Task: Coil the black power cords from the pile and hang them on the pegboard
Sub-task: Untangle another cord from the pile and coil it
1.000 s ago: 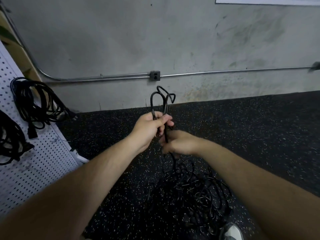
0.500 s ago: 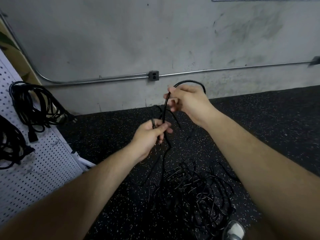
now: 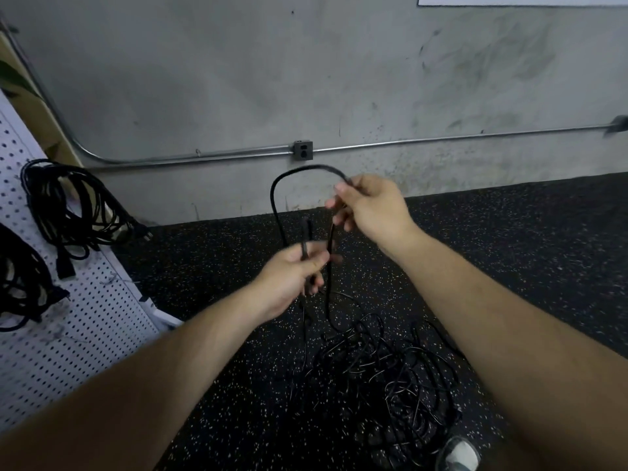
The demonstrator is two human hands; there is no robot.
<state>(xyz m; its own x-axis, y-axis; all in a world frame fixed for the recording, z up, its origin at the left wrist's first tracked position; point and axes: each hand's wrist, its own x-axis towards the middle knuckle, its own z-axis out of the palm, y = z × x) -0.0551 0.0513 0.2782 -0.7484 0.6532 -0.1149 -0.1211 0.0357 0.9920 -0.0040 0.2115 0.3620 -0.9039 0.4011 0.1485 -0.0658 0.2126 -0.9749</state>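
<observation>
Head view. The left hand point(image 3: 292, 270) is gripping a black cord point(image 3: 282, 185) near frame centre, its fingers curling round the strands. The right hand point(image 3: 373, 209), at 1 o'clock from the left, is pinching the same cord between thumb and fingers. The cord is arching in a loop between the two hands. One strand is trailing down to the tangled pile point(image 3: 373, 375), which is lying at 5 o'clock on the speckled floor point(image 3: 509, 253). The pegboard point(image 3: 68, 334) is standing at 9 o'clock, with two coiled cords point(image 3: 71, 205) hanging on it. An outlet box point(image 3: 303, 150) is sitting on the wall conduit point(image 3: 441, 139) at 12 o'clock. A shoe point(image 3: 458, 457) is showing by the pile's lower edge.
</observation>
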